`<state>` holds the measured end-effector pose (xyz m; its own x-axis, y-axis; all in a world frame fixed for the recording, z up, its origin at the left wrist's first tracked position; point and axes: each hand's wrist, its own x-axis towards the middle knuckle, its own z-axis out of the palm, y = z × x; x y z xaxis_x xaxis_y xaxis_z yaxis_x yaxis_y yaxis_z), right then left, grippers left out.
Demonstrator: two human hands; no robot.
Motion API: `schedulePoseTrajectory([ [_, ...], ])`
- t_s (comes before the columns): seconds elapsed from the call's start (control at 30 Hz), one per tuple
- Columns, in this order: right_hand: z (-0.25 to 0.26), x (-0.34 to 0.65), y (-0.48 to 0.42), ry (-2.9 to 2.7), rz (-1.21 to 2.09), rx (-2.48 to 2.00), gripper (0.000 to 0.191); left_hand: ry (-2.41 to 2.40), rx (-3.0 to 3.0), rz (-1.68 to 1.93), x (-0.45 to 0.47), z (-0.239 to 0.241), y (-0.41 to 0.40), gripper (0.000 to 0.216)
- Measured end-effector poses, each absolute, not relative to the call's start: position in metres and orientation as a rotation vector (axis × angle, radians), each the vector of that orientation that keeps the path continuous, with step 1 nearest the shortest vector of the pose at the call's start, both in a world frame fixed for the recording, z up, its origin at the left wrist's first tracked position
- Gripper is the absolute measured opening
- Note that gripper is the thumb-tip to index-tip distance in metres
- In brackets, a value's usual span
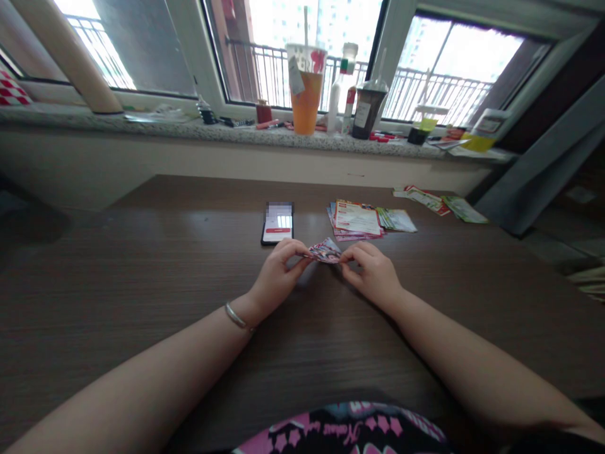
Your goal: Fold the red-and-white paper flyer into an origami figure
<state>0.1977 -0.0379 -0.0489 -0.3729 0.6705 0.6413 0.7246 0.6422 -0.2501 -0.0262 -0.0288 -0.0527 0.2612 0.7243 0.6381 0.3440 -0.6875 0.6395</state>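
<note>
A small piece of printed paper, creased into a folded shape, is held just above the table between both hands. My left hand pinches its left corner with thumb and fingers; a silver bangle circles that wrist. On the other side, my right hand pinches the right corner. Just beyond my left hand lies a phone with its screen lit. Behind the paper and to the right, a stack of printed leaflets lies flat, with a greenish leaflet at its right side.
The dark brown wooden table runs to the wall under the window. More leaflets lie at its far right. On the stone windowsill stand a large cup of orange drink, a dark drink cup, bottles and small items.
</note>
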Motion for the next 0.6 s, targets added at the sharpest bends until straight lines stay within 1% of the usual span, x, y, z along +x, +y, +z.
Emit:
schedulePoseTrajectory([
  [0.17, -0.048, 0.199, -0.038, -2.158, -0.158, -1.119, 0.006, 0.900, 2.196, 1.408, -0.025, -0.049, -0.034, 0.005],
  [0.3, -0.048, 0.199, -0.037, -2.198, -0.154, -1.109, 0.007, 0.969, 2.289, 1.462, -0.025, -0.046, -0.036, 0.003],
  [0.37, -0.046, 0.199, -0.038, -2.209, -0.130, -1.085, 0.008, 1.029, 2.374, 1.474, -0.025, -0.044, -0.038, 0.002],
  [0.5, -0.037, 0.196, -0.046, -2.175, -0.039, -1.039, 0.010, 1.089, 2.540, 1.417, -0.024, -0.039, -0.043, 0.008],
  [0.6, -0.029, 0.193, -0.054, -2.203, 0.016, -0.908, 0.009, 1.072, 2.646, 1.370, -0.022, -0.036, -0.047, 0.011],
])
